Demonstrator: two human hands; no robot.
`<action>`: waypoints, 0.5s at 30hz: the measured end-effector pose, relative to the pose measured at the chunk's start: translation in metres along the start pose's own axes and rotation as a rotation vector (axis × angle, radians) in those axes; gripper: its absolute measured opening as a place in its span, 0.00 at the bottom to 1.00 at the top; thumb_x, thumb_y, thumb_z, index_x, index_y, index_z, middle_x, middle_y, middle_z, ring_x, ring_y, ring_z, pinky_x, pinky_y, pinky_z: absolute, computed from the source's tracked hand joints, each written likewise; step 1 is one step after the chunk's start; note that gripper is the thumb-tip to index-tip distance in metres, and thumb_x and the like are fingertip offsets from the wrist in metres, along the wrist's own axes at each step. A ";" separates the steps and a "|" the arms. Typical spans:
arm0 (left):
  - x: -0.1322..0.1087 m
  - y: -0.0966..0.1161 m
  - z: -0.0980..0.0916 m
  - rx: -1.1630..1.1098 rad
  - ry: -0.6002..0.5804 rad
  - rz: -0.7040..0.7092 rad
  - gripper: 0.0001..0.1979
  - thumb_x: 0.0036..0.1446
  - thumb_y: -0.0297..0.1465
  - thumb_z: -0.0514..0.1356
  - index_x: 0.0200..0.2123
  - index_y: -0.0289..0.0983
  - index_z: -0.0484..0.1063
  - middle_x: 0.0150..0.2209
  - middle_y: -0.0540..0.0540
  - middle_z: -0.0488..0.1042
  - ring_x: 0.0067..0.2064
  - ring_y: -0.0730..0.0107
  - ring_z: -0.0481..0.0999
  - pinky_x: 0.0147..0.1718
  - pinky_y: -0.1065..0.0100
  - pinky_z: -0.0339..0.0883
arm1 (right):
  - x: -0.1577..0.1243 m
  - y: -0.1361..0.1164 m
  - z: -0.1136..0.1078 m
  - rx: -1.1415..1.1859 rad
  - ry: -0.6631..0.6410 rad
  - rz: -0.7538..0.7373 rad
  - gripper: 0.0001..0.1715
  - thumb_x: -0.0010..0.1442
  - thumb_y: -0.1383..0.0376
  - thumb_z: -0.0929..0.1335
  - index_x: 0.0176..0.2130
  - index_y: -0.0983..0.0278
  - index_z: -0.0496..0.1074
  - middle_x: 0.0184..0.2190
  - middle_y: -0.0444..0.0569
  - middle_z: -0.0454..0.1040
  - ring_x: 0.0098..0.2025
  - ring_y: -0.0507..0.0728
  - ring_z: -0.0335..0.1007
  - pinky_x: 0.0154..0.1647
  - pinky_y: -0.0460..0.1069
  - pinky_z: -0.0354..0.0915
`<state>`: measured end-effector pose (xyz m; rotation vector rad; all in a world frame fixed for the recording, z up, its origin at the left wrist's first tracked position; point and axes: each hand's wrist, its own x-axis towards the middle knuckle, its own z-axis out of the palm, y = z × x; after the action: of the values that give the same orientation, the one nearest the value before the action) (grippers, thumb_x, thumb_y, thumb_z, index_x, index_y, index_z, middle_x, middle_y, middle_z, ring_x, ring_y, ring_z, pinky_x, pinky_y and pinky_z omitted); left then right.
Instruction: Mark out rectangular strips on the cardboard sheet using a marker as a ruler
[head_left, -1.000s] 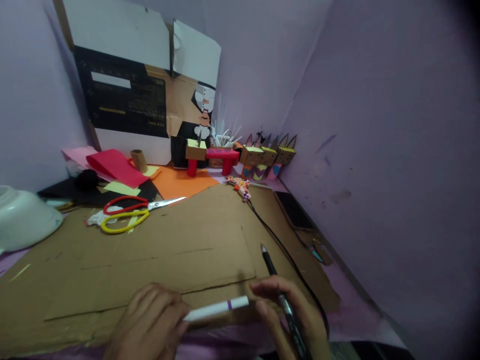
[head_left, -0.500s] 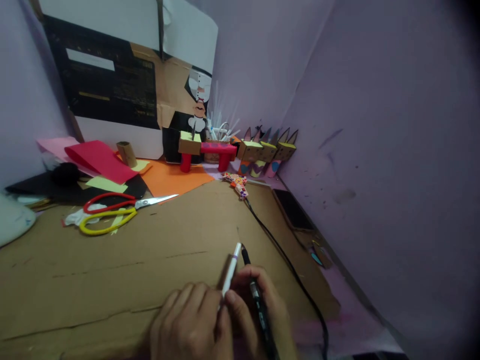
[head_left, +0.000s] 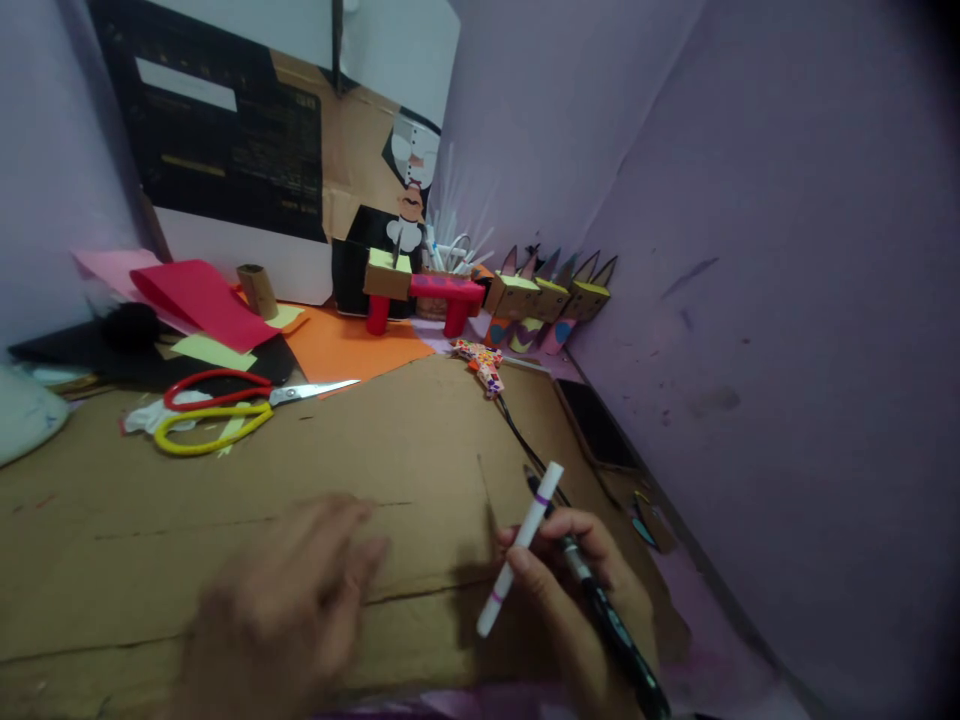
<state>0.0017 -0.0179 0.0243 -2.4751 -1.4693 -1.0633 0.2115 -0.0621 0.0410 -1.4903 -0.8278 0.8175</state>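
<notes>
In my right hand (head_left: 592,590) I hold a slim white marker (head_left: 536,510) with purple bands near both ends, pinched between thumb and fingertip. A black pen (head_left: 611,625) with a silver ring lies in the same hand, its tip pointing forward. My left hand (head_left: 289,590) is blurred by motion over the cardboard sheet (head_left: 420,440); its thumb stands apart from the loosely bent fingers and nothing shows in it. Drawn or cut lines run across the cardboard.
Scissors (head_left: 274,396) with red and yellow handles lie at left, near coloured paper (head_left: 199,300). A black cable (head_left: 517,432) runs from a patterned piece (head_left: 480,362). Far off stand a red-legged cardboard figure (head_left: 386,280) and eared figures (head_left: 551,300). A phone (head_left: 596,425) lies along the right wall.
My left hand has let go of the white marker and moved left. My right hand, now with both marker and pen, has shifted right. The view has turned slightly.
</notes>
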 end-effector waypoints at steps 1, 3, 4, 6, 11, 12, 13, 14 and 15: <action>0.012 -0.016 -0.007 0.077 -0.070 -0.039 0.14 0.59 0.35 0.55 0.47 0.39 0.68 0.46 0.40 0.74 0.47 0.56 0.73 0.46 0.55 0.67 | 0.007 -0.002 0.000 -0.035 0.010 -0.045 0.15 0.46 0.59 0.74 0.31 0.60 0.67 0.29 0.48 0.79 0.32 0.59 0.77 0.30 0.48 0.71; 0.039 -0.042 -0.017 0.147 -0.366 -0.031 0.19 0.54 0.39 0.58 0.47 0.36 0.70 0.48 0.37 0.73 0.49 0.48 0.71 0.47 0.50 0.65 | 0.024 -0.005 0.001 -0.155 -0.081 -0.143 0.13 0.47 0.59 0.73 0.29 0.61 0.67 0.26 0.45 0.76 0.29 0.57 0.75 0.27 0.47 0.68; 0.052 -0.050 -0.020 0.159 -0.498 -0.011 0.22 0.51 0.40 0.59 0.47 0.35 0.71 0.49 0.37 0.73 0.51 0.47 0.70 0.49 0.49 0.64 | 0.032 -0.006 0.003 -0.220 -0.142 -0.168 0.12 0.47 0.60 0.73 0.28 0.61 0.68 0.24 0.44 0.74 0.27 0.55 0.73 0.27 0.46 0.67; 0.072 -0.057 -0.021 0.195 -0.659 -0.002 0.26 0.48 0.41 0.61 0.50 0.36 0.70 0.50 0.38 0.72 0.52 0.45 0.68 0.52 0.48 0.61 | 0.044 -0.006 0.010 -0.272 -0.238 -0.182 0.10 0.48 0.61 0.72 0.29 0.62 0.68 0.22 0.41 0.70 0.23 0.53 0.69 0.24 0.45 0.65; 0.087 -0.058 -0.011 0.120 -0.821 -0.113 0.29 0.43 0.44 0.64 0.48 0.38 0.71 0.47 0.39 0.72 0.49 0.47 0.69 0.47 0.52 0.62 | 0.045 0.007 0.030 -0.165 -0.297 -0.164 0.09 0.48 0.63 0.71 0.29 0.62 0.67 0.22 0.40 0.70 0.23 0.51 0.67 0.24 0.44 0.65; 0.087 -0.059 -0.011 0.091 -0.824 -0.147 0.27 0.42 0.44 0.64 0.45 0.38 0.71 0.45 0.40 0.73 0.48 0.48 0.70 0.45 0.54 0.63 | 0.043 0.010 0.031 -0.122 -0.290 -0.149 0.10 0.48 0.62 0.71 0.29 0.62 0.67 0.23 0.41 0.71 0.24 0.51 0.69 0.24 0.45 0.66; 0.086 -0.059 -0.011 0.071 -0.817 -0.184 0.24 0.43 0.44 0.63 0.42 0.38 0.71 0.43 0.41 0.73 0.45 0.50 0.71 0.42 0.56 0.64 | 0.042 0.013 0.031 -0.069 -0.282 -0.126 0.11 0.48 0.62 0.72 0.29 0.62 0.67 0.24 0.42 0.72 0.24 0.51 0.70 0.24 0.45 0.67; 0.085 -0.060 -0.012 0.057 -0.800 -0.212 0.19 0.45 0.44 0.61 0.39 0.39 0.71 0.40 0.43 0.74 0.42 0.53 0.72 0.38 0.59 0.65 | 0.042 0.015 0.030 -0.012 -0.276 -0.096 0.12 0.48 0.61 0.72 0.29 0.62 0.66 0.24 0.42 0.73 0.24 0.52 0.70 0.24 0.45 0.68; 0.085 -0.061 -0.014 0.040 -0.776 -0.218 0.15 0.49 0.43 0.58 0.35 0.39 0.70 0.37 0.44 0.74 0.38 0.57 0.72 0.34 0.62 0.64 | 0.041 0.016 0.029 0.045 -0.272 -0.064 0.13 0.48 0.60 0.73 0.30 0.62 0.66 0.25 0.43 0.74 0.24 0.52 0.71 0.24 0.46 0.69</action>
<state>-0.0289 0.0728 0.0684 -2.8971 -1.9271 -0.0307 0.2082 -0.0130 0.0218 -1.3229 -1.0464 0.9977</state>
